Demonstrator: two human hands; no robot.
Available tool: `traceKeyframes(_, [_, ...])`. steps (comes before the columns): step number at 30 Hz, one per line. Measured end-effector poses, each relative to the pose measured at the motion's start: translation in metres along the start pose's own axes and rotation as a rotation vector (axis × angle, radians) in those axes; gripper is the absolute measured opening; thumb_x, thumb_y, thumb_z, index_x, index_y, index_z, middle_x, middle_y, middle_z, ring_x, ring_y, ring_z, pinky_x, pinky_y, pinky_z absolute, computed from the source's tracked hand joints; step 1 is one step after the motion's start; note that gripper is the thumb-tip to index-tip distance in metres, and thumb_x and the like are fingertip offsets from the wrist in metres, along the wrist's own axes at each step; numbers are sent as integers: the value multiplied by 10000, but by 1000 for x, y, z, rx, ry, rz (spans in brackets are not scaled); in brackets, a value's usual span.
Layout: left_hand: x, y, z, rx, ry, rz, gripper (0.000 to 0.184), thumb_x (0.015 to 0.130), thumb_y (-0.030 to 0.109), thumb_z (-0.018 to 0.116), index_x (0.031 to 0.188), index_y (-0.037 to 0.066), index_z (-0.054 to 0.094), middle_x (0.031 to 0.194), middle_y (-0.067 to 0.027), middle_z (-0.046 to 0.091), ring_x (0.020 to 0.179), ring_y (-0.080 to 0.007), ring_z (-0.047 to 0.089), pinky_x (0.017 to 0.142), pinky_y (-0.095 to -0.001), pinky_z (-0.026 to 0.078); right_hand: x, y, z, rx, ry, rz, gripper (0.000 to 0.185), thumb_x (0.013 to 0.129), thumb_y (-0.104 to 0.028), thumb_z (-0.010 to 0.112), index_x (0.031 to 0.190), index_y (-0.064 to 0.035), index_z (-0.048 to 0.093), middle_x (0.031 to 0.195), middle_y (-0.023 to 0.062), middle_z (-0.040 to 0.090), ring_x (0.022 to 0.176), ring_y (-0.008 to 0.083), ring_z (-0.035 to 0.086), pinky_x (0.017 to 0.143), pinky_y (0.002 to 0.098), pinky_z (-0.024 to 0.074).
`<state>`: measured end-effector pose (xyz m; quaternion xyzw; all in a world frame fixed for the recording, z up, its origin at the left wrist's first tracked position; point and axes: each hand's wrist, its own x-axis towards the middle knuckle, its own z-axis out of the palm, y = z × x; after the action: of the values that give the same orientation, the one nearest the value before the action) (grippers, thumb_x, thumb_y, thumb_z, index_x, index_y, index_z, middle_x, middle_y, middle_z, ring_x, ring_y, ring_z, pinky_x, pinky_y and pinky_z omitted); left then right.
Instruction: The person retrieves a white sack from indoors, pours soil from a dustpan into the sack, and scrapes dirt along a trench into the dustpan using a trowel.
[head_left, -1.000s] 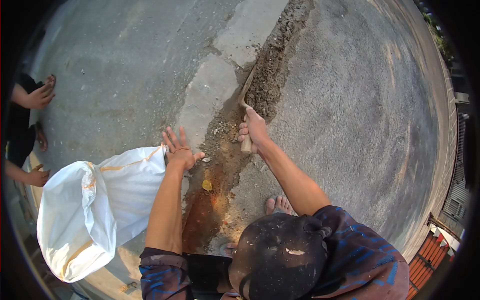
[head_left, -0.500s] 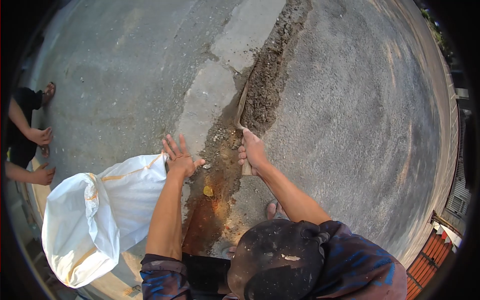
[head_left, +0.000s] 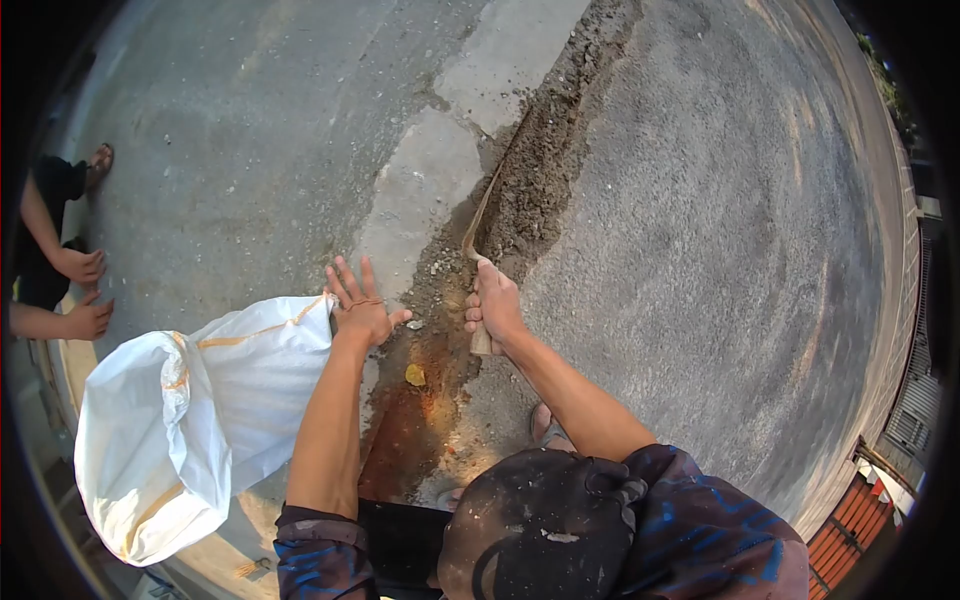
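Observation:
My right hand (head_left: 494, 306) is wrapped round the pale wooden handle of a hand tool with a long, thin, slightly curved blade (head_left: 488, 197). The blade lies along the left side of a strip of wet, dark grey-brown mortar or mud (head_left: 530, 195). To the left, my left hand (head_left: 364, 312) is held palm down with its fingers spread, a band round the wrist. Beside it is one end of a white woven sack (head_left: 262, 350) with orange stripes; I cannot tell whether the hand touches it. Below the mortar, the channel holds rusty-brown water (head_left: 400, 435) and a yellow leaf (head_left: 415, 375).
A pale concrete strip (head_left: 420, 180) borders the mortar on the left, and rough grey paving (head_left: 690, 230) on the right. At the far left another person's hands (head_left: 85, 290) and sandalled foot (head_left: 100, 160) show. A dark cap (head_left: 540, 530) covers the bottom middle.
The blade and my right hand have shifted slightly left and down along the mortar's edge. My left hand stays spread by the sack. The whole view has tilted a little.

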<state>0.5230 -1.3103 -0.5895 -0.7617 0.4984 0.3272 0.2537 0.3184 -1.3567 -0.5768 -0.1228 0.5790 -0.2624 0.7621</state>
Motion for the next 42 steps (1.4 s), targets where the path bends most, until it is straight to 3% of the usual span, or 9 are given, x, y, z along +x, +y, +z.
traceKeyframes(9, [-1,-2,4,-37,40,10,1251,748,668,632,1472,102,-217,1480,-281,-299,1366,-462,-278,1108,-611,-46,12,8,-13,55,-44,-74,367,976,-427,464,818,-103,398,610,-1,400,442,79,402,370,254,382])
traceKeyframes(13, [-1,-3,-1,-71,52,9,1251,746,674,628,1472,106,-218,1481,-273,-303,1365,-461,-282,1110,-608,-46,-10,20,-8,-306,59,-140,367,979,-425,458,821,-97,413,619,7,428,444,81,421,363,261,390])
traceKeyframes(21, [-6,-5,0,-100,19,28,1229,754,667,628,1480,139,-211,1484,-235,-326,1367,-425,-302,1118,-604,-14,21,-35,-23,-251,22,-128,335,976,-405,466,846,-100,413,621,8,421,436,91,407,365,271,390])
traceKeyframes(24, [-7,-4,-3,-85,7,16,1223,755,666,628,1480,154,-213,1485,-224,-333,1365,-414,-313,1120,-602,-5,1,-36,-38,60,-125,86,306,963,-406,493,865,-126,420,625,-7,423,435,60,375,373,233,370])
traceKeyframes(27, [-4,-5,1,-74,41,16,1221,753,661,634,1483,160,-207,1485,-226,-330,1365,-413,-314,1121,-603,-1,-27,-53,-68,33,-242,-2,282,956,-385,509,900,-118,439,642,-2,438,466,65,405,408,223,392])
traceKeyframes(31, [-5,-3,-1,-72,24,15,1222,752,656,639,1486,152,-197,1487,-229,-324,1368,-418,-306,1120,-600,-23,-13,-137,-79,-366,-2,-426,204,928,-245,554,940,-67,454,695,11,483,519,93,472,433,265,447])
traceKeyframes(35, [-4,-5,1,-74,49,17,1233,741,653,648,1489,135,-184,1491,-239,-310,1374,-427,-289,1119,-599,-36,98,-245,-106,-841,307,-582,198,924,-201,557,871,-20,494,721,74,558,548,137,544,440,312,464])
traceKeyframes(39, [-2,-6,8,-84,87,39,1238,736,641,661,1493,114,-165,1499,-254,-282,1379,-444,-266,1114,-610,-28,195,-322,-96,-1357,557,-415,282,840,-211,576,859,63,643,912,221,674,808,318,691,658,394,542])
traceKeyframes(42, [0,-9,15,-83,146,63,1227,737,627,670,1499,103,-136,1506,-268,-251,1384,-462,-241,1108,-624,-16,229,-309,-85,-1310,642,-462,329,794,-202,587,953,80,645,915,215,684,884,351,683,728,392,539])
